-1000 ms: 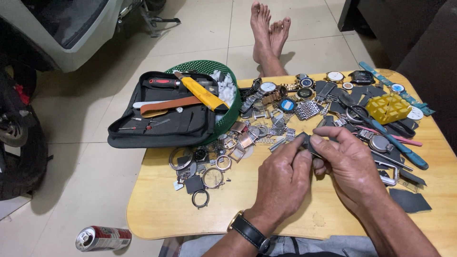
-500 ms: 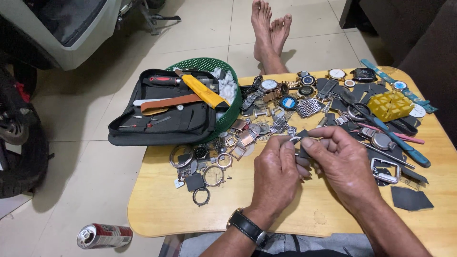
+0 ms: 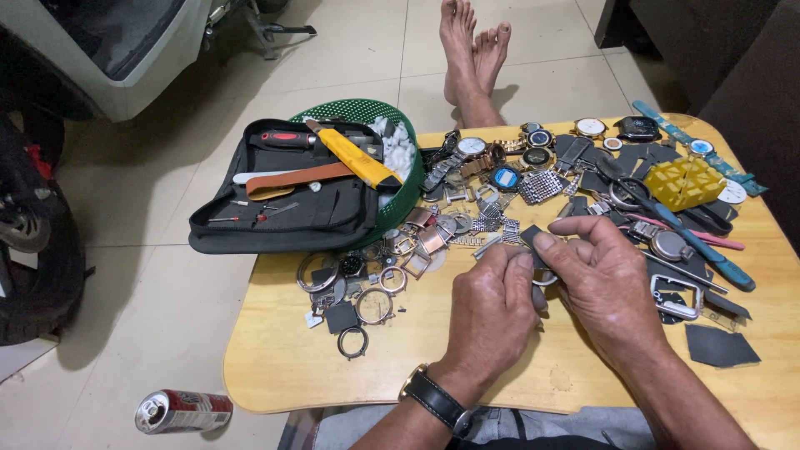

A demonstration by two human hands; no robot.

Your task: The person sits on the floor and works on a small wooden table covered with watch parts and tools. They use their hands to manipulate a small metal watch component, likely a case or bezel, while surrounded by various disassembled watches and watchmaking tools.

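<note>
Bench (image 3: 283, 375) crammed with watch parts, black tool pouch (image 3: 283, 200) at left edge. Left hand (image 3: 492, 312) and right hand (image 3: 608, 283) meet mid-bench, fingers pinched shut on small dark watch part (image 3: 531, 236), steadying it.

counter (image 3: 292, 367) pale yellow wood | tool pouch (image 3: 287, 212) black | basket (image 3: 367, 112) green mesh | utility knife (image 3: 354, 157) yellow | screwdriver handle (image 3: 283, 137) red-black | case holder (image 3: 685, 182) yellow | strap (image 3: 696, 142) teal | wristband (image 3: 435, 400) black | can (image 3: 183, 410) red-silver | floor (image 3: 167, 317) cream tile
</note>
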